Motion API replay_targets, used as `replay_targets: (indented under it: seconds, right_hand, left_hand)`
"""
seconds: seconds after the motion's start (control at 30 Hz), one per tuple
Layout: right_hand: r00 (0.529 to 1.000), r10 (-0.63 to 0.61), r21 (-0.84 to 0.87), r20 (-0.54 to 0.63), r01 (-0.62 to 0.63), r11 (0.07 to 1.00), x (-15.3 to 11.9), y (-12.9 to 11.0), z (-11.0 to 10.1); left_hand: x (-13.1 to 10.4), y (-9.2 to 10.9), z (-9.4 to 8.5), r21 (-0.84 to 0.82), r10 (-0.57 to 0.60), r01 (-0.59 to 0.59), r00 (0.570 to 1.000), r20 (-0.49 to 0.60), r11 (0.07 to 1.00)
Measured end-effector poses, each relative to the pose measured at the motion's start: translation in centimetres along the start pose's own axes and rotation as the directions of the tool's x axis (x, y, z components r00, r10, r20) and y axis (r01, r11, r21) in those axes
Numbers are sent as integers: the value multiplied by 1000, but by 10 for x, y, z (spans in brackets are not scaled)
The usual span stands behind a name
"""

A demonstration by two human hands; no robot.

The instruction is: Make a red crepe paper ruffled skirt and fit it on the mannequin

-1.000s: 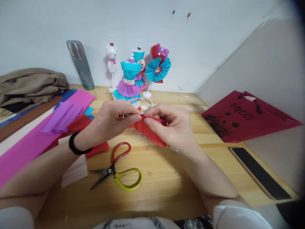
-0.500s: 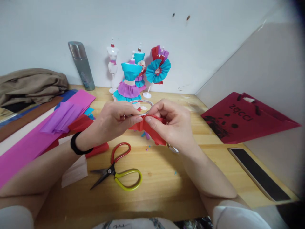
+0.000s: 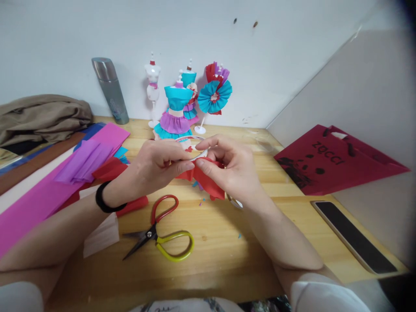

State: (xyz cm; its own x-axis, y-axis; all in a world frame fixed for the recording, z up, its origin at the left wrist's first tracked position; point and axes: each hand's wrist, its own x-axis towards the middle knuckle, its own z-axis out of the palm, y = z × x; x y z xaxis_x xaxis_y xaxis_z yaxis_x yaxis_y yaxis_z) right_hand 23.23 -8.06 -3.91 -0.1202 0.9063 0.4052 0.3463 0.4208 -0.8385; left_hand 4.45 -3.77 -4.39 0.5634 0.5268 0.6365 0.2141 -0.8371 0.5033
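Red paper (image 3: 208,183) | long axis slants down-right | pinched: left hand (image 3: 157,161), right hand (image 3: 234,170)

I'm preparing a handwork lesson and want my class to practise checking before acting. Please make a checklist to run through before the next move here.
1. Left hand pinching the red paper: ok.
2. Right hand pinching it too, thumb on the near side: ok.
3. Red paper fastened to the white ring: cannot tell, fingers cover where they meet.
4. Scissors closed: not ok, they lie on the table with blades apart.
5. Phone away from the hands: ok, off to the right.
6. Front mannequin upright: ok, standing beyond the hands.
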Motion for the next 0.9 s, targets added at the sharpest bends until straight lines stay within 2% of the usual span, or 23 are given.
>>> replay_targets:
  seconds: [0.1,0.17,0.23,0.33,0.4,0.53,0.73,0.9]
  right_hand:
    - [995,62,77,80,-68,995,3,3,0]
    - [993,76,108,88,-85,990,5,5,1]
    - [995,67,117,75,-76,990,6,6,2]
    - [998,49,103,45,-53,993,6,6,2]
    - [999,45,87,25,-47,995,5,6,3]
    - [1000,18,30,-1,-18,999,4,7,6]
    - [998,-55,-48,-5,54,997,2,9,6]
    - [997,-73,25,30,73,997,1,4,6]
  left_hand:
    - [1,-2,1,-16,144,-144,990,-6,989]
    - [3,-4,-1,-5,163,-163,987,7,987]
    - [4,-6,-4,-22,124,-123,991,56,992]
    - [6,-6,-10,-77,8,4,987,158,997]
    - [6,-6,-12,-96,-49,68,982,182,993]
    - [6,-3,-8,-106,-110,126,984,142,986]
    - [7,-5,-3,-201,-94,105,994,64,974]
    - [6,-7,-4,-43,-84,82,996,-31,996]
